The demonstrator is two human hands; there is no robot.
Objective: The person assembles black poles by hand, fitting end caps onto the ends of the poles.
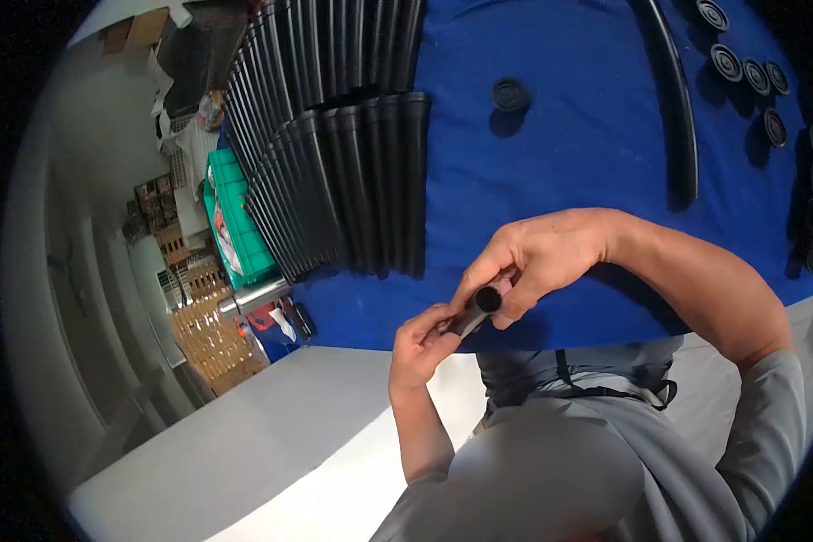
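A black tube [471, 318] is held between my two hands near the table's front edge, its round open end tilted up toward me. My left hand [425, 344] has its fingers and thumb closed around the lower part. My right hand [551, 266] grips it close to the open end; some of its fingertips are hidden behind the tube. Farther back on the blue cloth [551, 163] sits a ridged, round black cap [509, 95], apart from both hands.
Black tubes [361, 190] lie side by side in two rows at the left. A longer black tube [682, 117] and several round caps [726, 63] lie at the right. Beyond the left edge are a green crate [235, 217] and a metal cylinder [255, 296].
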